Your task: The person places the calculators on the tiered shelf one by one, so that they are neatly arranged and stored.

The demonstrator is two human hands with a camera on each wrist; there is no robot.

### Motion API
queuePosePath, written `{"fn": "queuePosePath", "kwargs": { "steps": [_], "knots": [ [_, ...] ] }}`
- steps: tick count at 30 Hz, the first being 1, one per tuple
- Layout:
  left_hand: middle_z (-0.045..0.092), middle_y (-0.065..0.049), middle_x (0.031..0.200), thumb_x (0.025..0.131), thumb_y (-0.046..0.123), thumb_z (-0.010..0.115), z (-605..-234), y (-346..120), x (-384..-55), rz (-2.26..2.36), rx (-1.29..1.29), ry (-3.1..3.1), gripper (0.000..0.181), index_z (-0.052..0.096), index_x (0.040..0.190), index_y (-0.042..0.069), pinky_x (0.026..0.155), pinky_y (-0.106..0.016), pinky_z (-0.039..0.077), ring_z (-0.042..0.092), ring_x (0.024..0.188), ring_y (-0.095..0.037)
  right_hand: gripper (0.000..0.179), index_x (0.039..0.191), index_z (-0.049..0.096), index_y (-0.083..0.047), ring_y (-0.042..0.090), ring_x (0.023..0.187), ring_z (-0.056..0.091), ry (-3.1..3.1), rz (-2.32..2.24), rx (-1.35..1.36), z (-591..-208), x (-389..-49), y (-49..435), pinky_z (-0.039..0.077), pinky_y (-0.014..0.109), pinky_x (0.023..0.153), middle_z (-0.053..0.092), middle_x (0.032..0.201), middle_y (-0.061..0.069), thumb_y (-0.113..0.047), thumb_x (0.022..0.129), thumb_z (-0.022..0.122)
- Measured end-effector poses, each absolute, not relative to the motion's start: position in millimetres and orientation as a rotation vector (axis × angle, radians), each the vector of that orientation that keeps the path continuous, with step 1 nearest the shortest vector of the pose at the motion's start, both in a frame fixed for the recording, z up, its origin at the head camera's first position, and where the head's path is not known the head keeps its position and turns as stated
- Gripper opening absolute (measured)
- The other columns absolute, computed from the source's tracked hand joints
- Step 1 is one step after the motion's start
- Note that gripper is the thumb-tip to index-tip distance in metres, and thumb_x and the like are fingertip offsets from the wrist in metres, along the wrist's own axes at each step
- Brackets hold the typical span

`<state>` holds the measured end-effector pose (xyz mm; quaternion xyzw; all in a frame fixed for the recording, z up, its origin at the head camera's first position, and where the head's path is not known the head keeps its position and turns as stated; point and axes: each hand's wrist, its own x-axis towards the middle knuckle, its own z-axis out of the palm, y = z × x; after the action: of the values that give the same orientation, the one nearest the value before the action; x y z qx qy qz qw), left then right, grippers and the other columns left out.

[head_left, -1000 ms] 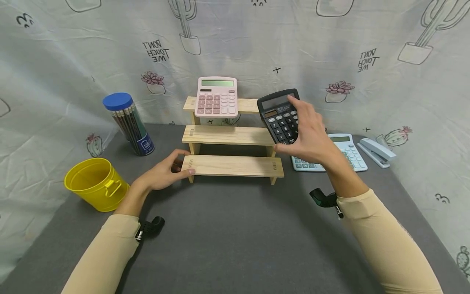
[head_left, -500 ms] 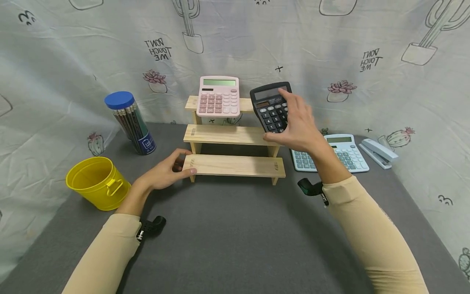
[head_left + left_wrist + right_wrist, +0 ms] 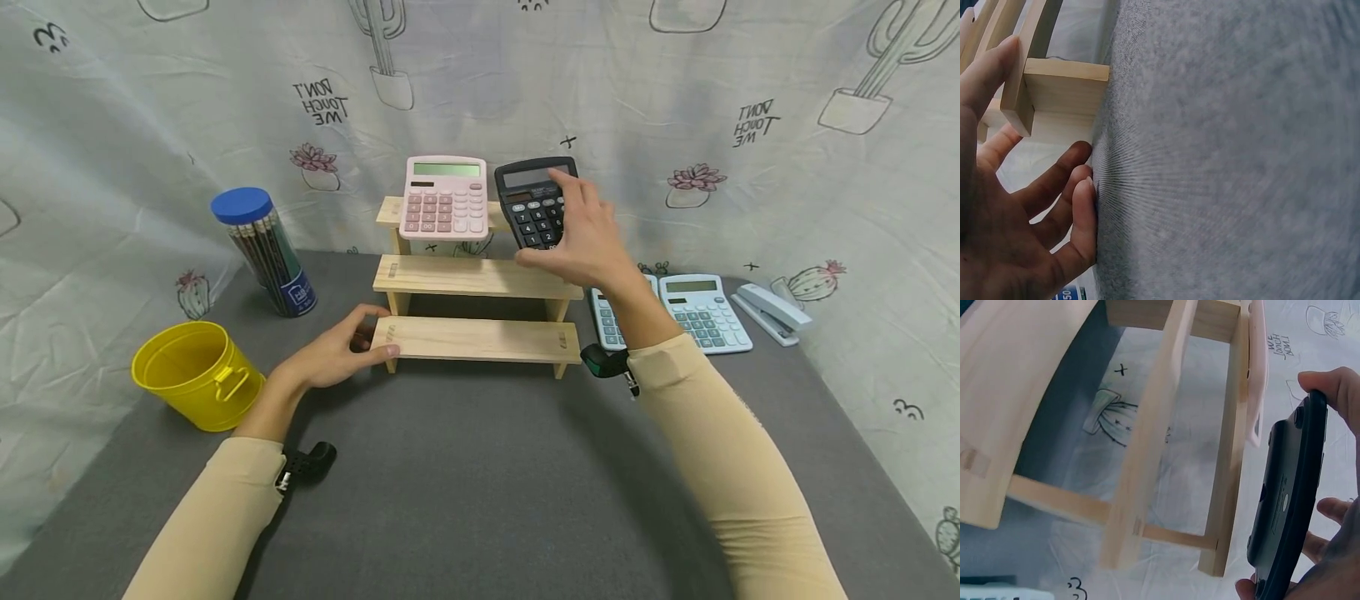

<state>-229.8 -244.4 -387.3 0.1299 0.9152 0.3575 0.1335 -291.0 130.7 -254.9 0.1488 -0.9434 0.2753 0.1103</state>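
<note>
the right hand [image 3: 581, 237] keeps its grip spread across the black calculator [image 3: 525, 215], pinched between thumb and fingers, in the air near the wooden stand's [image 3: 480, 339] top-right end; a narrow gap parts it from the pink calculator [image 3: 445, 198]. the left hand's [image 3: 330, 354] grip pinches the bottom step's left edge. table [image 3: 480, 483] stretches in front.

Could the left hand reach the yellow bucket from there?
Probably yes: nothing shows between the left hand and the bucket, though it would have to loosen its grip on the rack first.
</note>
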Motion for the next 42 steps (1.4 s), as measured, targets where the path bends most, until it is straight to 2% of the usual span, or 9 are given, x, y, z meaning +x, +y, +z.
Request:
{"fn": "queuePosePath", "kwargs": {
  "steps": [8,15,23,31,36,39,42],
  "knots": [
    [0.047,-0.024,0.148,0.097,0.059,0.064,-387.8,-246.2,-230.3,1.022,0.372,2.659,0.074,0.029,0.153,0.024,0.099,-0.059,0.045,0.051,0.129,-0.041,0.113,0.164,0.015,-0.031,0.046,0.139,0.031,-2.831,0.811,0.341,-249.3,-301.1,116.4,0.029,0.061,0.112,0.024,0.165,0.012,-0.052,0.074,0.081],
    [0.048,-0.022,0.148,0.096,0.06,0.064,-389.2,-245.1,-229.4,1.02,0.359,2.662,0.075,0.029,0.153,0.025,0.098,-0.056,0.046,0.052,0.128,-0.04,0.108,0.163,0.02,-0.027,0.047,0.137,0.031,-2.85,0.774,0.305,-253.7,-312.2,108.1,0.028,0.062,0.112,0.026,0.163,0.013,-0.053,0.076,0.08],
    [0.047,-0.023,0.148,0.096,0.06,0.064,-387.9,-243.9,-229.1,1.024,0.357,2.659,0.076,0.029,0.153,0.025,0.099,-0.057,0.045,0.051,0.128,-0.04,0.105,0.163,0.022,-0.03,0.046,0.143,0.027,-2.86,0.782,0.253,-255.4,-318.1,102.2,0.021,0.063,0.117,0.024,0.165,0.01,-0.053,0.077,0.079],
    [0.047,-0.024,0.148,0.097,0.058,0.064,-389.5,-243.9,-230.1,1.05,0.376,2.646,0.076,0.028,0.154,0.023,0.102,-0.059,0.043,0.05,0.129,-0.041,0.098,0.159,0.032,-0.023,0.046,0.148,0.019,-2.923,0.714,0.196,-258.1,-324.6,101.2,0.016,0.06,0.12,0.018,0.168,0.009,-0.06,0.08,0.076],
    [0.048,-0.023,0.146,0.097,0.056,0.064,-390.0,-244.3,-229.5,1.063,0.381,2.646,0.075,0.028,0.153,0.022,0.102,-0.057,0.043,0.051,0.127,-0.039,0.101,0.16,0.035,-0.023,0.043,0.148,0.019,-2.954,0.715,0.203,-256.8,-325.4,101.7,0.015,0.058,0.121,0.016,0.169,0.007,-0.071,0.079,0.072],
    [0.049,-0.022,0.145,0.098,0.056,0.064,-389.9,-243.8,-229.3,1.059,0.389,2.649,0.075,0.028,0.154,0.021,0.101,-0.056,0.043,0.052,0.126,-0.038,0.096,0.162,0.032,-0.023,0.044,0.147,0.019,-2.991,0.689,0.24,-255.3,-325.0,103.6,0.015,0.06,0.12,0.014,0.17,0.009,-0.074,0.086,0.063],
    [0.05,-0.023,0.144,0.098,0.056,0.063,-390.2,-243.2,-229.2,1.053,0.395,2.655,0.075,0.027,0.154,0.02,0.1,-0.056,0.044,0.052,0.125,-0.039,0.082,0.163,0.03,-0.022,0.048,0.147,0.018,-3.017,0.678,0.291,-253.8,-324.1,105.8,0.015,0.063,0.119,0.012,0.17,0.012,-0.068,0.098,0.049]
  ]
}}
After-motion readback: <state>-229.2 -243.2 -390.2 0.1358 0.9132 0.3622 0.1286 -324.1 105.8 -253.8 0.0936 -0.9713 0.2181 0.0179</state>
